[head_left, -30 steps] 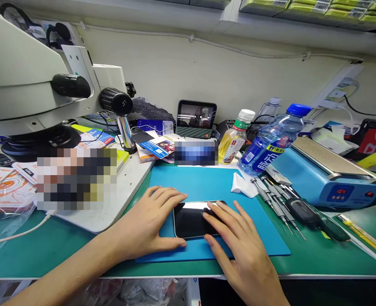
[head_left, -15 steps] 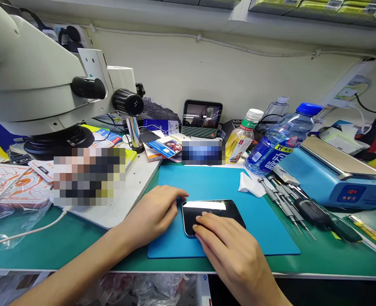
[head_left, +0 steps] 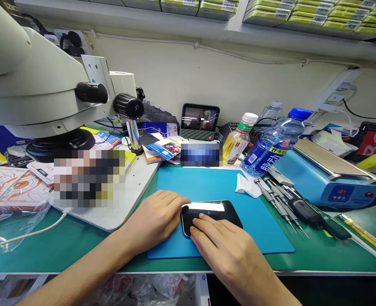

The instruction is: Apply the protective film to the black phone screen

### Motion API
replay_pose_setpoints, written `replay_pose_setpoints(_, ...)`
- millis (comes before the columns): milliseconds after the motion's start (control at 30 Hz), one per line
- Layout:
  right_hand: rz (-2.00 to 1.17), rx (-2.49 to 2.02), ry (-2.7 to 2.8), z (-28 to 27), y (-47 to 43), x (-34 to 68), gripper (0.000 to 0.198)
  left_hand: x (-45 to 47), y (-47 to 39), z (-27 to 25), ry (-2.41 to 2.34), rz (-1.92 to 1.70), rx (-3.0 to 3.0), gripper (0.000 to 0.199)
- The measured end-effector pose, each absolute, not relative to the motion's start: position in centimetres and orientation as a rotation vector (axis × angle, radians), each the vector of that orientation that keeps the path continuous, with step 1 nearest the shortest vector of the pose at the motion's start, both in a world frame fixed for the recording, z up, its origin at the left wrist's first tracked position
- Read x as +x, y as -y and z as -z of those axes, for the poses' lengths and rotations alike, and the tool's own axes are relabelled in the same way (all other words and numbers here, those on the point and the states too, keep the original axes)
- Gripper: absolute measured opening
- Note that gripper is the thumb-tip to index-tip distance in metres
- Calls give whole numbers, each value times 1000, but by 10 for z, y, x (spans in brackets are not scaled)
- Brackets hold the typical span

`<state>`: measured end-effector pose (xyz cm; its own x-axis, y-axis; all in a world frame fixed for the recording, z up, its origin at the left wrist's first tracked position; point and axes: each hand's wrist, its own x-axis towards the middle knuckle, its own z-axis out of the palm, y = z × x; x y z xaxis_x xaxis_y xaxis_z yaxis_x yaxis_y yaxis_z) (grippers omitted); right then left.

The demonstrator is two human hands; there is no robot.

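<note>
A black-faced smartphone [head_left: 220, 209] lies flat on the blue mat [head_left: 188, 180], a bright reflection running along its far side. My left hand [head_left: 162, 214] is curled at the phone's left end, with the fingertips against its far left corner. The left thumb is mostly hidden. My right hand [head_left: 229, 250] reaches over the phone's near side, its fingers close together and their tips pressed on the dark glass. The palm covers the near right part of the phone.
A microscope [head_left: 38, 97] overhangs the left side. Right of the mat lie several screwdrivers [head_left: 278, 202], a crumpled white tissue [head_left: 247, 185] and a blue heating plate unit [head_left: 331, 185]. A blue-capped bottle [head_left: 272, 146] and a yellow drink bottle [head_left: 237, 142] stand behind.
My left hand has moved right to the phone's corner, and its outstretched index finger has curled in. My right hand stays on the glass. The camera view has shifted slightly.
</note>
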<state>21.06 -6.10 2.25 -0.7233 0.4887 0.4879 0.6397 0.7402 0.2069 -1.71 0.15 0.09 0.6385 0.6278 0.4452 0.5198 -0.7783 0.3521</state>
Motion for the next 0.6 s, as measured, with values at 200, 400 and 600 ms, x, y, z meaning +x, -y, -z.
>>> replay_pose_setpoints(200, 701, -863, 2562, -21, 65, 204, 32, -16, -1, -2, -951, -879, 2696, 29)
replay_pose_setpoints(400, 766, -835, 2629, -21, 66, 202, 28, -16, 0, -4, -945, -850, 2695, 27)
replay_pose_setpoints(600, 750, -827, 2681, -25, 65, 204, 25, -20, 0, -12, -901, -766, 2670, 33)
